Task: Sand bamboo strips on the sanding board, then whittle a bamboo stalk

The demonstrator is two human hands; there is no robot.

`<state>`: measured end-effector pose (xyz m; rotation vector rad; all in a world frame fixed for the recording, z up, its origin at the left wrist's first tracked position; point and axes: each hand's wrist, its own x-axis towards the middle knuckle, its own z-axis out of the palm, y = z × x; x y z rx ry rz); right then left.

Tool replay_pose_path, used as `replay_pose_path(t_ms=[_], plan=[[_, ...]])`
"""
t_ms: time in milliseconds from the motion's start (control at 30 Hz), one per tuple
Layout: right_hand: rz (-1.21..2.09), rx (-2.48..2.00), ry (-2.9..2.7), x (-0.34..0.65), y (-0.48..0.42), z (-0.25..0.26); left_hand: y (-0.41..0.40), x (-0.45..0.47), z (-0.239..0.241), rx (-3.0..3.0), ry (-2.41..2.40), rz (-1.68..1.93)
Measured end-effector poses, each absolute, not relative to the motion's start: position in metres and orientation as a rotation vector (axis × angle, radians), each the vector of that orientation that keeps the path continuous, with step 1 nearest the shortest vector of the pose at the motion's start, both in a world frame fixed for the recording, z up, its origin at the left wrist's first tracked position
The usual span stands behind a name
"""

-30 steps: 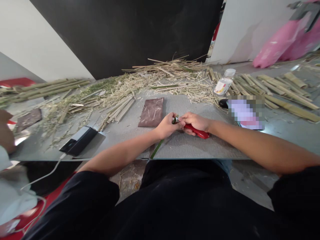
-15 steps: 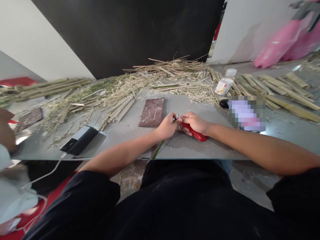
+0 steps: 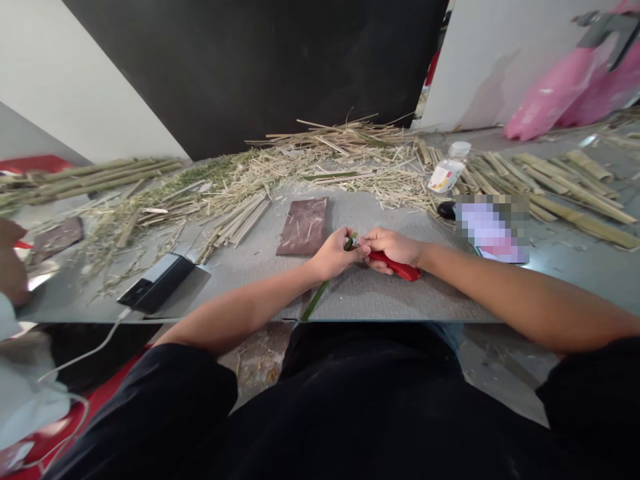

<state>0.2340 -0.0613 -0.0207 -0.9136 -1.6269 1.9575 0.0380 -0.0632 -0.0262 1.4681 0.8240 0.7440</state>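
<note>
My left hand is closed around a narrow green bamboo strip, whose upper end shows by the thumb and whose lower end reaches the table's front edge. In my right hand, the fingers wrap a red-handled knife; its blade is mostly hidden where the two hands meet. The fingertips of both hands touch or nearly touch. Just beyond my left hand, a dusty brown cloth-like pad lies flat on the grey table.
Bamboo shavings heap along the back. Split bamboo strips lie at left, wider pieces at right. A bottle, a phone, a cabled power bank and pink spray bottles stand or lie around. Another person's arm shows at left.
More of the green strip shows between the fingers of my left hand. My right hand and the red-handled knife have shifted slightly to the right.
</note>
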Motion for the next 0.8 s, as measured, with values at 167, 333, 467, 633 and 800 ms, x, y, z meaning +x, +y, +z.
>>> replay_pose_path(t_ms=[167, 333, 467, 633, 800], plan=[[1.998, -0.873, -1.664, 0.234, -0.061, -0.019, -0.064, 0.038, -0.028, 1.545, 0.886, 0.783], [2.008, -0.898, -1.648, 0.234, -0.061, -0.017, -0.064, 0.039, -0.031, 1.562, 0.899, 0.794], [1.877, -0.956, -1.575, 0.227, -0.066, -0.023, -0.062, 0.041, -0.038, 1.556, 0.913, 0.815], [1.717, -0.956, -1.477, 0.221, -0.070, -0.032, -0.060, 0.041, -0.035, 1.616, 1.003, 0.872], [1.887, -0.918, -1.579, 0.230, -0.066, -0.027, -0.063, 0.038, -0.027, 1.661, 0.957, 0.873]])
